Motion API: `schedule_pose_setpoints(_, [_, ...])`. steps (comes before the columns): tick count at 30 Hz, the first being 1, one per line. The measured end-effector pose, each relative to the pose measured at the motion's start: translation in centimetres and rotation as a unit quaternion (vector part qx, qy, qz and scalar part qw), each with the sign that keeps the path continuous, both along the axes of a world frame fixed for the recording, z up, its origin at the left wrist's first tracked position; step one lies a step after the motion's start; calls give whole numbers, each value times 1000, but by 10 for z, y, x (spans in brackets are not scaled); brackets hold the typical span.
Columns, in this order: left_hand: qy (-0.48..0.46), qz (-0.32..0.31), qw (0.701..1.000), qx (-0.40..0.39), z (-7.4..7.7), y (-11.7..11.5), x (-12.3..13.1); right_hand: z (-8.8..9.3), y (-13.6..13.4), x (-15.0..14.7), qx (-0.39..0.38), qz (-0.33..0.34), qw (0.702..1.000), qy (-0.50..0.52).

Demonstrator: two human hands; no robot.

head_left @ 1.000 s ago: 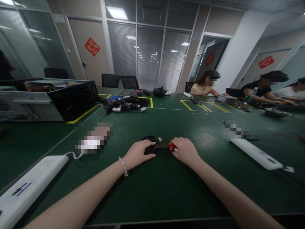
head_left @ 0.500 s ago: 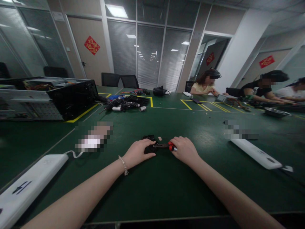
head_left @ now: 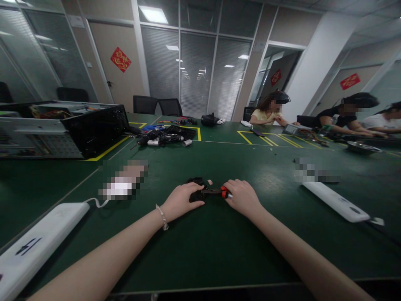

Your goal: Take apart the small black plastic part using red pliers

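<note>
My left hand [head_left: 181,202], with a bracelet at the wrist, grips a small black part [head_left: 196,195] low over the green table [head_left: 200,251]. Its exact kind I cannot make out. In my right hand [head_left: 242,197] is a pair of red-handled pliers [head_left: 224,192], held by the grips. Their dark jaws point left and meet the black part beside my left thumb; whether they clamp it is too small to tell. Just behind the jaws lies a small pale piece [head_left: 209,182].
An opened computer case [head_left: 94,129] stands at the back left, beside a heap of black tools and cables [head_left: 163,136]. White power banks [head_left: 46,238] lie left and right [head_left: 338,200]. A metal bowl [head_left: 363,147] and several people are at the far right.
</note>
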State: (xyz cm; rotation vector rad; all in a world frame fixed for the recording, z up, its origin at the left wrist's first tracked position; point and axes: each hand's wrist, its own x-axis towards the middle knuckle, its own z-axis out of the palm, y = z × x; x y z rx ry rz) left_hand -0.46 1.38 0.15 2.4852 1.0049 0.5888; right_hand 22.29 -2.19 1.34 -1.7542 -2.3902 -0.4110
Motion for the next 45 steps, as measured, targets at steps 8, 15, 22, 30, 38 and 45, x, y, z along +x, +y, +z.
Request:
schedule_pose_setpoints(8, [2, 0, 1000, 3, 1, -1, 0, -4, 2, 5, 3, 0, 1000, 3])
schedule_pose_setpoints(15, [0, 2, 1000, 6, -1, 0, 0, -2, 0, 1, 4, 7, 1000, 5])
schedule_pose_setpoints(22, [10, 6, 1000, -2, 3, -2, 0, -3, 1, 5, 5, 5, 1000, 5])
schedule_pose_setpoints(30, [13, 7, 1000, 2, 0, 0, 0, -1, 0, 1, 6, 9, 1000, 10])
schedule_pose_setpoints(38, [4, -1, 1000, 1, 0, -1, 0, -2, 0, 2, -1, -1, 1000, 6])
schedule_pose_setpoints(45, [7, -2, 1000, 7, -2, 1, -1, -1, 1, 0, 4, 5, 1000, 1])
